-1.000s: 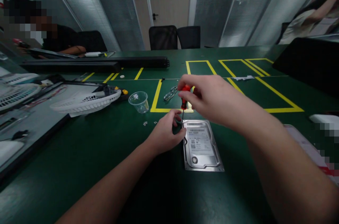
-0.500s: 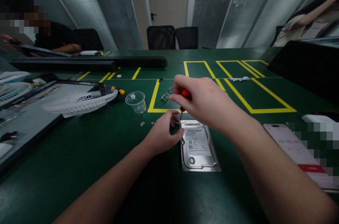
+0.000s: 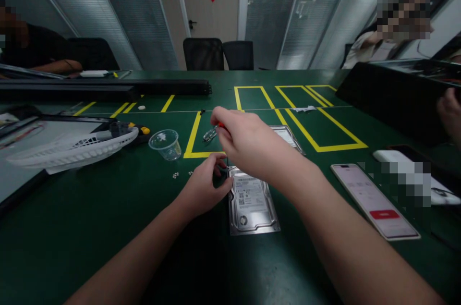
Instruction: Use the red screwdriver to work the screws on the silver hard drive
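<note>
A silver hard drive (image 3: pixel 252 199) lies label up on the green table in front of me. Over its far left corner, my right hand (image 3: pixel 247 139) is closed around the red handle of a screwdriver (image 3: pixel 221 125), whose thin dark shaft points down to that corner. Beside the same corner rests my left hand (image 3: pixel 205 185), fingers loosely curled and apart from the thumb, which touches the drive's left edge. Small silvery screws (image 3: pixel 175 175) lie in clusters left of my left hand. Behind them stands a clear plastic cup (image 3: pixel 165 144). My right hand partly hides a second hard drive (image 3: pixel 286 135).
A clear-handled tool (image 3: pixel 209 134) lies beyond my hands. Left are a white curved plastic part (image 3: pixel 75 153) and long black bars (image 3: pixel 162 87). On the right are a phone (image 3: pixel 374 201), a white device (image 3: pixel 399 165) and a black case (image 3: pixel 389 98). People sit at both sides.
The view has swung to the right, so everything sits further left in it. The second hard drive now shows behind my right wrist. My right hand has turned slightly on the screwdriver handle.
</note>
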Available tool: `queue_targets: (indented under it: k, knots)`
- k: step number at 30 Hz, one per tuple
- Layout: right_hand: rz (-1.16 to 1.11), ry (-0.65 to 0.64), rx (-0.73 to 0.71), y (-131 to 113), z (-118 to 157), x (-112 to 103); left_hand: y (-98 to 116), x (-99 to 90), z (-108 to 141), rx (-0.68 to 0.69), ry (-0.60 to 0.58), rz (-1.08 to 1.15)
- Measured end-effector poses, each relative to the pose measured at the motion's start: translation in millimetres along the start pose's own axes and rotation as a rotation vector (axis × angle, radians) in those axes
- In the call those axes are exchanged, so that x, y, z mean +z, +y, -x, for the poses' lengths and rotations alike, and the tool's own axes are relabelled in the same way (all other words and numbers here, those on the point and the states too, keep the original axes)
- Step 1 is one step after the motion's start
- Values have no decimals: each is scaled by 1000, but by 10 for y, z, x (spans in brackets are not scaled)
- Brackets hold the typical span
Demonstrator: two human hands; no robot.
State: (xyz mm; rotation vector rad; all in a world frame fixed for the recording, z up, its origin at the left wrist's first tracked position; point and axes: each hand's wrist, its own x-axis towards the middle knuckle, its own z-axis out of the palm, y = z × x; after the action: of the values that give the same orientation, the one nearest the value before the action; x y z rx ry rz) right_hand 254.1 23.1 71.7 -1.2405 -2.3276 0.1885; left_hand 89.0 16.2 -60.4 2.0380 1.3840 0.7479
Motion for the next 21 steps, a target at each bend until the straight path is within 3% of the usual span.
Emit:
queue_targets:
  k: [9,16,21]
  knots:
    - [86,101,9,-12,-14,53,2,-2,-4,-3,-4,-16]
    - [145,139,-129,57,-3,118,0,2,6,4,0,6]
    - [161,117,-86,65,-20,103,-13,13,-3,4,1,-4]
